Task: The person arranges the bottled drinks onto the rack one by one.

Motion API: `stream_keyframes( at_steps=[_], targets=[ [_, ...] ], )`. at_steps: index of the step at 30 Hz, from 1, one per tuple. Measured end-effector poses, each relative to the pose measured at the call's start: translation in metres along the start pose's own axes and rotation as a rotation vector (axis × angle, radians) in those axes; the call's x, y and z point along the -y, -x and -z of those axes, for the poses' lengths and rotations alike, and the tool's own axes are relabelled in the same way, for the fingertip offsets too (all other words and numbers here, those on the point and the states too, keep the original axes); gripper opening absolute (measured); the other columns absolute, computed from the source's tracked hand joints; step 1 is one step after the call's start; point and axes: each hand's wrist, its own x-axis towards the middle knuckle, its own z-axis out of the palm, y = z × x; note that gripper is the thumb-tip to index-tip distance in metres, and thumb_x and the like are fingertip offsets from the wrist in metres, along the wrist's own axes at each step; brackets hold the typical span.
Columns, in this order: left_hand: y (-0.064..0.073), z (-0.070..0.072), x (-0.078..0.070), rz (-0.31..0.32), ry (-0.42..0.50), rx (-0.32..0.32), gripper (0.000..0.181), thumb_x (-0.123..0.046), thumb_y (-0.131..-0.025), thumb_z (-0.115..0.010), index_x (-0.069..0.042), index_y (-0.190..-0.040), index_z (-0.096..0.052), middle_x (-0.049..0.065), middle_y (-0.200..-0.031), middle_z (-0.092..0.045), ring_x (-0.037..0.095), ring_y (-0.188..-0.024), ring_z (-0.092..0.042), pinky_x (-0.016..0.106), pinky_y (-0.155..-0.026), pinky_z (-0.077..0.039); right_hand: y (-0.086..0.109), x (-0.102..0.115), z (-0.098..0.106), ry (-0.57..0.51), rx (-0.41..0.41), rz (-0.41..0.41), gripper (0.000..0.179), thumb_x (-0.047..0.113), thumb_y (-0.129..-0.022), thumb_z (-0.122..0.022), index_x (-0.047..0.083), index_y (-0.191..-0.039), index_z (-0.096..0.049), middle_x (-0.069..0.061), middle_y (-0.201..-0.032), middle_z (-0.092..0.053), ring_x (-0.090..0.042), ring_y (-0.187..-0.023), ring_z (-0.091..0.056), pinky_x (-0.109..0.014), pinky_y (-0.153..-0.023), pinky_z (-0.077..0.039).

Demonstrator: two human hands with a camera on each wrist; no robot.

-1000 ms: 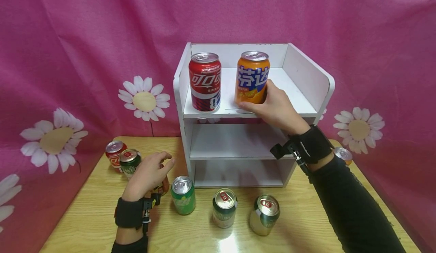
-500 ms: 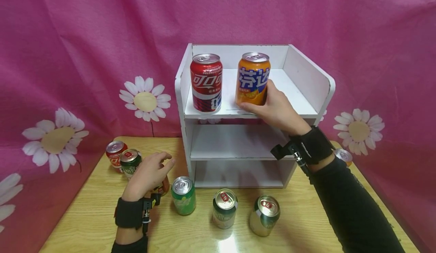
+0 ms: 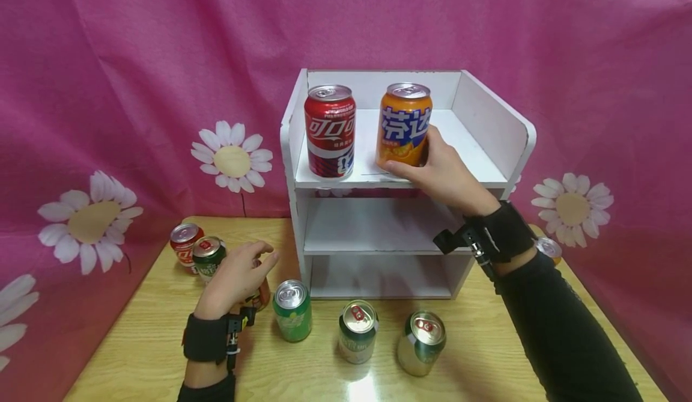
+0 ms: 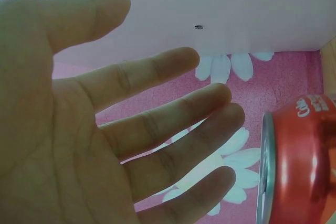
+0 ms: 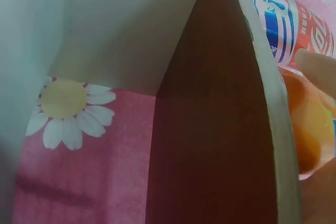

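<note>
On the top board of the white shelf [image 3: 486,149], my right hand [image 3: 451,176] grips the lower part of an orange soda can [image 3: 404,127], thumb in front. The can stands upright near the front edge; its far side is hidden. To its left stands a red cola can [image 3: 331,131], apart from it. My left hand [image 3: 235,279] hovers over the table's left side with fingers extended and nothing in its grasp. Beneath it a can [image 3: 263,297] is mostly hidden. In the left wrist view a red-orange can [image 4: 304,161] lies beyond the fingertips, not touched.
Before the shelf stand a green can [image 3: 292,313] and two green-and-gold cans [image 3: 358,333]. Behind my left hand are a red can [image 3: 185,247] and a dark green can [image 3: 208,258]. Another can [image 3: 550,249] shows at the right, partly behind my arm. A pink flowered cloth hangs behind.
The head view has shifted slightly, so everything sits a little further right. My right hand still holds the orange soda can in place; my left hand has not visibly moved.
</note>
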Motion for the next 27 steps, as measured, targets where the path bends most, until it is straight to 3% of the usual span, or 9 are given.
stream_keyframes(
  at_steps=[8,12,14,18,22,27],
  targets=[
    [-0.001,-0.001,0.0,-0.006,0.001,-0.008,0.037,-0.036,-0.096,-0.053,-0.007,-0.115,-0.063,0.009,-0.106,-0.061,0.022,-0.087,-0.056,0.039,-0.071,-0.047,0.019,-0.005,0.014,0.026,-0.033,0.06,0.091,0.039,-0.086,-0.068,0.007,-0.15,-0.012,-0.019,-0.142,-0.041,-0.033,-0.122,-0.047,-0.047,-0.098,-0.041],
    [-0.001,0.0,0.001,-0.009,-0.003,-0.006,0.036,-0.036,-0.096,-0.054,-0.006,-0.115,-0.064,0.01,-0.105,-0.061,0.021,-0.084,-0.055,0.038,-0.07,-0.047,0.039,-0.012,0.017,0.042,-0.166,0.21,0.076,0.021,-0.086,-0.071,0.001,-0.144,-0.027,-0.019,-0.135,-0.047,-0.033,-0.117,-0.052,-0.045,-0.091,-0.046],
    [-0.001,0.0,0.001,-0.01,-0.006,-0.005,0.037,-0.035,-0.096,-0.054,-0.006,-0.115,-0.064,0.01,-0.103,-0.061,0.02,-0.082,-0.055,0.037,-0.068,-0.046,0.05,-0.017,0.015,0.053,-0.248,0.31,0.066,0.009,-0.084,-0.072,-0.002,-0.138,-0.036,-0.019,-0.128,-0.051,-0.032,-0.111,-0.055,-0.037,-0.088,-0.049],
    [-0.002,-0.001,0.001,-0.016,-0.012,-0.009,0.035,-0.034,-0.096,-0.054,-0.005,-0.115,-0.064,0.01,-0.104,-0.062,0.019,-0.081,-0.055,0.036,-0.068,-0.047,0.072,-0.032,0.009,0.12,-0.354,0.455,0.052,-0.002,-0.078,-0.073,-0.004,-0.125,-0.05,-0.015,-0.116,-0.058,-0.026,-0.102,-0.058,-0.019,-0.091,-0.042],
    [-0.002,-0.002,0.002,-0.016,-0.009,-0.005,0.035,-0.034,-0.096,-0.054,-0.006,-0.115,-0.064,0.009,-0.103,-0.062,0.019,-0.081,-0.054,0.036,-0.068,-0.046,0.091,-0.05,0.002,0.147,-0.362,0.544,0.045,-0.005,-0.073,-0.074,-0.003,-0.115,-0.057,-0.012,-0.111,-0.06,-0.02,-0.098,-0.057,-0.016,-0.089,-0.039],
    [-0.002,-0.003,0.002,-0.001,-0.008,-0.004,0.035,-0.035,-0.096,-0.054,-0.007,-0.115,-0.064,0.008,-0.101,-0.061,0.019,-0.08,-0.054,0.036,-0.068,-0.046,0.107,-0.075,-0.011,0.119,-0.28,0.617,0.034,-0.003,-0.073,-0.072,-0.002,-0.106,-0.062,-0.012,-0.107,-0.061,-0.015,-0.096,-0.056,-0.017,-0.084,-0.042]
  ],
)
